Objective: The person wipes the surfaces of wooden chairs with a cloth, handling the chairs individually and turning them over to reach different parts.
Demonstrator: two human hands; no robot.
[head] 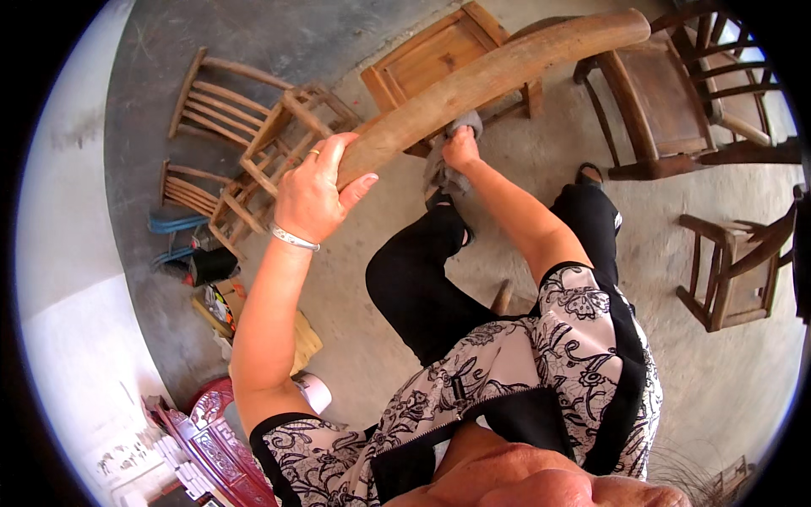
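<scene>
My left hand (320, 184), with a ring and a silver bracelet, grips the near left end of a thick, curved wooden chair rail (481, 89). The rail slants up to the right across the view. Below its middle, my right hand (460, 151) is closed on a grey cloth (443, 168), part of which hangs down. Beyond the rail lies a framed wooden seat panel (437, 57), apparently of the same chair. The rail hides part of this panel and the chair's other parts.
Slatted wooden chairs (222, 104) are stacked at the left, near blue-legged stools (177, 225) and a yellow cloth or bag (307, 342). More wooden chairs (665, 95) stand at the upper right, and a small one (728, 272) at the right. Carved red furniture (215, 443) is at lower left.
</scene>
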